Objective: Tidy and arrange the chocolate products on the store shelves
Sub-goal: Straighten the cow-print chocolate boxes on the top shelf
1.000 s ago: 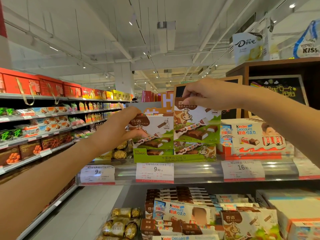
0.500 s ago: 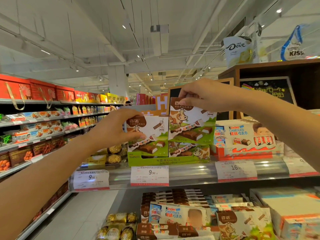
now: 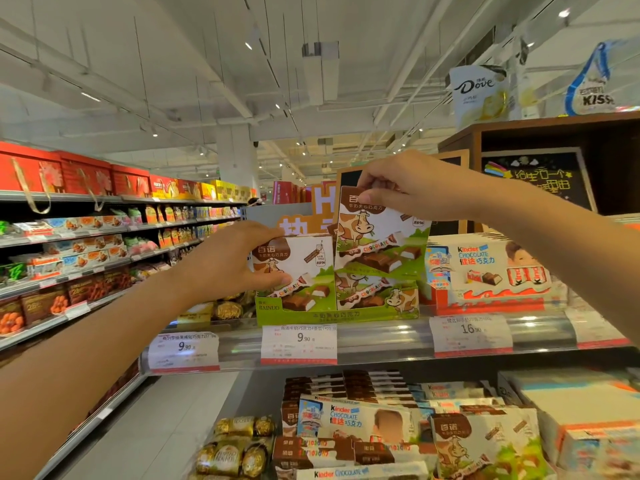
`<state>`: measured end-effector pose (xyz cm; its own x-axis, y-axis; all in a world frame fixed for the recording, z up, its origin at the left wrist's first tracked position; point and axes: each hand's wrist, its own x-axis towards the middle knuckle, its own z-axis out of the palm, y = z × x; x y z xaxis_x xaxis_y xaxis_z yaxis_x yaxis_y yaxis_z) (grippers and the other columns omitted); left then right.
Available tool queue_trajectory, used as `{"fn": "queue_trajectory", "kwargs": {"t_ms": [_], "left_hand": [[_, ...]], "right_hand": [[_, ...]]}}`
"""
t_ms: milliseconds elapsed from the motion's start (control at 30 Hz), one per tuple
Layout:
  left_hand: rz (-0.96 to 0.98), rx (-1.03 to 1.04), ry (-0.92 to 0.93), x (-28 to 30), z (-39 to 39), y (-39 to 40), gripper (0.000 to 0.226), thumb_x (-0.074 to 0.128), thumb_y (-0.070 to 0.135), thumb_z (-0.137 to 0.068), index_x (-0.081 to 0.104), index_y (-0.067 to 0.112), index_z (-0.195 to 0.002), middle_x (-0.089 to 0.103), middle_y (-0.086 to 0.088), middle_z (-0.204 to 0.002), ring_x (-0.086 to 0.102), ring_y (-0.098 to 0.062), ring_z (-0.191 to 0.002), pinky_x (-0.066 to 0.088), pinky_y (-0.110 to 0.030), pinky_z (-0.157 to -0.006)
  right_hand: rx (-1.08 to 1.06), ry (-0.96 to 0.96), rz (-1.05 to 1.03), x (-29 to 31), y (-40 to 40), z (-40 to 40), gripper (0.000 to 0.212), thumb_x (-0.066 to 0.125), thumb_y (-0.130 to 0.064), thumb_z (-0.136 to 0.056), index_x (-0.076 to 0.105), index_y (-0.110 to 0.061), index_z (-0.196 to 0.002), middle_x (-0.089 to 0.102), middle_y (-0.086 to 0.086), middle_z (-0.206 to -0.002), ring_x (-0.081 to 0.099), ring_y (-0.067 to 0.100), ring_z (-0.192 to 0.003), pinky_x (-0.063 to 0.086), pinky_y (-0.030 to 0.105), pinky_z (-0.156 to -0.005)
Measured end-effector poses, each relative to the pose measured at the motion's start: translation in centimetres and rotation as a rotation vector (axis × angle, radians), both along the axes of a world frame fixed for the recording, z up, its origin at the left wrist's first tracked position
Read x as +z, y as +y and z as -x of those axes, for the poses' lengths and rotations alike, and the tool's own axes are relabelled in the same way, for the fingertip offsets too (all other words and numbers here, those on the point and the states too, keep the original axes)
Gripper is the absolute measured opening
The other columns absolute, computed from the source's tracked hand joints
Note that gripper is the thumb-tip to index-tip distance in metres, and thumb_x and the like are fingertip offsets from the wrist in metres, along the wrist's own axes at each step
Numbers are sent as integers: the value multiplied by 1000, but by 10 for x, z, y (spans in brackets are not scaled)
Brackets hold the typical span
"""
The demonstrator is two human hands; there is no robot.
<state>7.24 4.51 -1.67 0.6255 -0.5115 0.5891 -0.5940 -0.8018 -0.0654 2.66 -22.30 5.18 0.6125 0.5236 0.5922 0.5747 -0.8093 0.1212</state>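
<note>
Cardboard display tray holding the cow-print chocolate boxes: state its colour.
Light green cardboard display tray, with brown lettering; the head view shows it.

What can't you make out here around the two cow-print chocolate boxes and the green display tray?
Head view:
- Left cow-print chocolate box: its left edge is covered by the left hand.
- Raised right cow-print box: its top corner is under the right hand.
- Green cardboard display tray: depth behind the boxes is hidden.
- White price label: small print is unreadable.
</note>
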Motion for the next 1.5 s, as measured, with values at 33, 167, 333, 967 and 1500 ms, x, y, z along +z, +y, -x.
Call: {"fn": "queue_trajectory", "kwargs": {"t_ms": [33, 167, 333, 967, 1500], "left_hand": [[5, -16, 1, 0, 2, -2, 73, 63, 56, -72, 43, 28, -136, 51, 11, -121, 43, -4, -104, 31, -3, -79], [33, -73, -9, 1, 12, -9, 53, 59, 50, -77, 41, 41, -126, 40, 28, -95, 42, 8, -81, 33, 0, -67], [-1, 61, 38, 7, 5, -9, 25, 54, 70, -70, 55, 48, -82, 56, 22, -73, 53, 4, -65, 43, -23, -57], [955, -397, 326, 50, 2, -81, 20, 70, 9, -79, 65, 6, -98, 73, -7, -93, 70, -22, -88, 55, -35, -81], [808, 58, -69, 18, -3, -47, 14, 66, 15, -84, 63, 16, -98, 62, 5, -87, 59, -6, -75, 46, -18, -66]], "right_hand": [[-2, -10, -6, 1, -1, 0, 26, 48, -31, -94, 59, -12, -108, 66, -2, -87, 61, 18, -77, 45, 26, -62], [6, -110, -95, 10, -10, 6, 25, 49, -32, -94, 59, -14, -109, 60, -8, -81, 61, 20, -74, 48, 32, -62], [36, -269, -272, 25, -22, 10, 26, 48, -29, -95, 57, -12, -113, 58, -4, -89, 49, 3, -66, 42, 27, -60], [319, -116, -280, 39, 2, -26, 29, 41, -28, -98, 61, -12, -110, 64, 5, -98, 59, 19, -87, 48, 31, -75], [11, 732, 118, 13, 41, -86, 19, 47, -11, -95, 66, -11, -98, 65, 0, -88, 63, 13, -81, 54, 22, -70]]}}
